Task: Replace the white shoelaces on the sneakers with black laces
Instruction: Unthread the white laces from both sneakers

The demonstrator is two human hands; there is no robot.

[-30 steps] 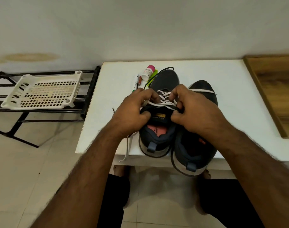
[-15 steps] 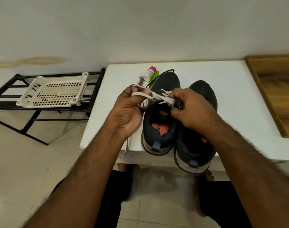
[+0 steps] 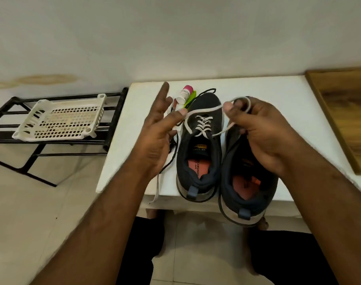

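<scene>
- The left shoe (image 3: 200,145) sat on the tabletop (image 3: 268,95) beside its pair, white lace (image 3: 202,125) half unthreaded.
- The right hand (image 3: 263,132) pinched a lace loop; the left hand (image 3: 157,136) had fingers spread, the strand over one fingertip.
- A hard tug could have dragged the unheld shoe off the near edge.
- The strand might have slipped off the left finger and snagged in the eyelets.

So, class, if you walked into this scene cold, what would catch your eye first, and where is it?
First, the two hands raised over the white table: the right hand pinches a loop of flat white shoelace that runs across to the open left hand. Below them, the pair of dark grey sneakers stands side by side at the table's near edge, the left shoe still partly laced in white.
</scene>
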